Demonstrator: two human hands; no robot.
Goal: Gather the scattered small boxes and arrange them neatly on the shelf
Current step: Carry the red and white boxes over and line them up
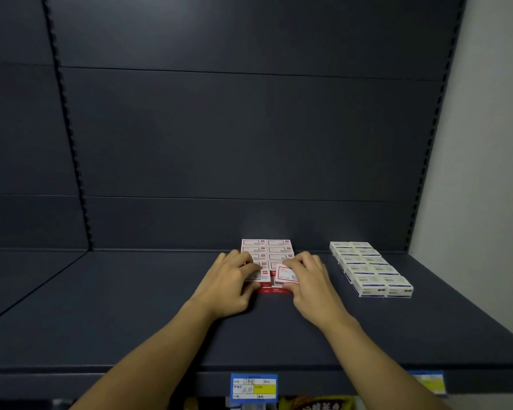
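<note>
Head view – shelf: dark blue-grey board, backed by a matching panel.
Head view – red-and-white boxes: two-column block at the shelf centre, running toward 12 o'clock up to the back panel.
Head view – left hand: lies on the block's 9 o'clock side, fingers curled over the near boxes, thumb against the front edge.
Head view – right hand: at the block's 3 o'clock side, pinching a tilted box that sits askew on the near row.
Head view – white boxes: separate two-column block at 3 o'clock, well apart from the hands.
Head view – price label: blue-and-yellow, on the shelf's front lip at 6 o'clock.
</note>
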